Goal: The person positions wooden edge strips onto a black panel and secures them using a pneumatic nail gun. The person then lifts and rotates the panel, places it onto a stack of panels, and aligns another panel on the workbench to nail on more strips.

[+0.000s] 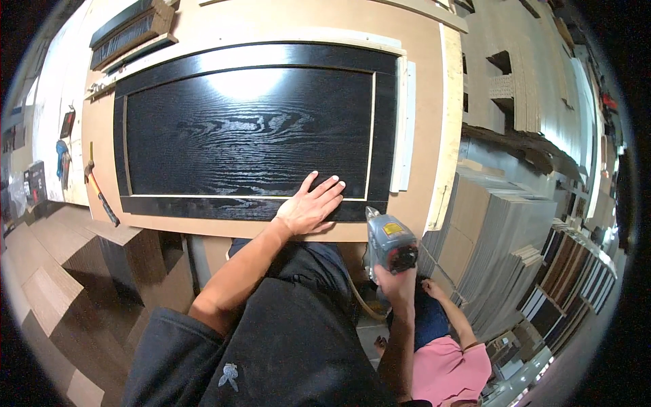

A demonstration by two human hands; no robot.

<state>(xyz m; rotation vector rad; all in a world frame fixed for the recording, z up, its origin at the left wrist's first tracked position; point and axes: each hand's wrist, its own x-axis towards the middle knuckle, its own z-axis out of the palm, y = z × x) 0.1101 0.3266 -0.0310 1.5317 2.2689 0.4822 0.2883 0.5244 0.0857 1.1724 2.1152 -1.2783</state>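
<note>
A black wood-grain cabinet door [244,136] with a raised frame and thin pale strips along the frame's inner edges lies flat on the tan worktable [424,136]. My left hand [312,207] rests on the door's near edge toward the right, palm down and fingers spread. In my right hand [395,281] I grip the handle of a grey-blue nail gun [392,237] with a yellow label. Its nose points at the door's near right corner; whether it touches is unclear. A hose hangs below the gun.
Light wooden strips [400,122] border the door's far and right sides. A hammer [100,193] lies at the table's left edge, and dark wood pieces [132,34] stand at the far left. Stacked boards [488,224] fill the right. A person in a pink shirt [451,370] is close behind my right arm.
</note>
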